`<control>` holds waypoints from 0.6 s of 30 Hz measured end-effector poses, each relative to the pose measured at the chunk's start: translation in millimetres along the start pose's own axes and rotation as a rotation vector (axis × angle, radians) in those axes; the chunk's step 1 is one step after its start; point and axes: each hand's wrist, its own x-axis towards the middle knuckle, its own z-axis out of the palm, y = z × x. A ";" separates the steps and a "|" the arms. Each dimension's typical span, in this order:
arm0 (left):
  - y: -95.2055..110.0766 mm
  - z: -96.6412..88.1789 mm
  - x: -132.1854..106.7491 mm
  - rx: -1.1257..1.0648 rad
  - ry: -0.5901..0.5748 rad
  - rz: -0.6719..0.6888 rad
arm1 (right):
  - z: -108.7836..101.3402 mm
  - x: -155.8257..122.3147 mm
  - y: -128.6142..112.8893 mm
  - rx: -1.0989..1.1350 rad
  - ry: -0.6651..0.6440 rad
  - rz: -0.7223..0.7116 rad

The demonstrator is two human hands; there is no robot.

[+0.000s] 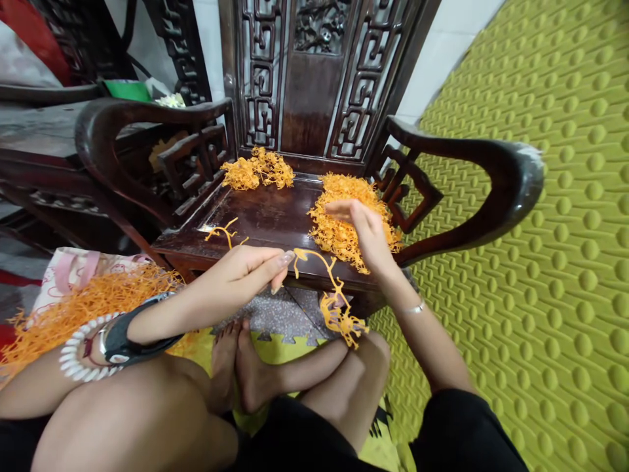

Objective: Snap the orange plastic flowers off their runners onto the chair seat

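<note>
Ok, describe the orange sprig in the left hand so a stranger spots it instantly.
Find the big dark chair, then the left hand near the seat's front edge. The orange sprig trails from its fingers, a thin stem ending in a frilly cluster. Unlike the piles on the seat, it is the only piece held.

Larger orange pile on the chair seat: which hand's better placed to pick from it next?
Probably the right hand: it's at the larger orange pile, fingers extended, apparently holding nothing. The left hand pinches a branched orange strand.
</note>
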 end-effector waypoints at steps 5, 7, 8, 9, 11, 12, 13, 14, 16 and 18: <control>9.3 -1.8 -4.3 0.226 0.017 0.055 | 20.4 -57.4 -44.6 0.700 -0.537 0.259; 9.1 -2.5 -5.8 0.317 0.045 0.086 | 19.9 -71.0 -50.4 0.822 -0.671 0.341; 7.9 -2.4 -6.2 0.364 0.061 0.099 | 18.7 -75.2 -52.8 0.855 -0.710 0.389; 6.0 -2.0 -6.4 0.420 0.077 0.114 | 17.4 -78.0 -55.4 0.879 -0.733 0.440; 1.7 0.1 -6.8 0.572 0.103 0.181 | 15.7 -80.3 -60.8 0.912 -0.726 0.537; -0.1 1.4 -7.2 0.664 0.112 0.230 | 15.4 -80.5 -63.4 0.929 -0.716 0.570; -1.3 2.6 -7.9 0.752 0.119 0.289 | 15.1 -80.8 -65.7 0.938 -0.713 0.588; -2.0 3.4 -9.2 0.828 0.130 0.356 | 14.6 -81.2 -67.5 0.934 -0.714 0.592; -1.7 2.8 -13.6 0.925 0.152 0.480 | 11.5 -83.9 -70.0 0.875 -0.739 0.571; -1.2 -1.2 -20.5 0.965 0.150 0.559 | 5.0 -89.6 -72.3 0.751 -0.805 0.515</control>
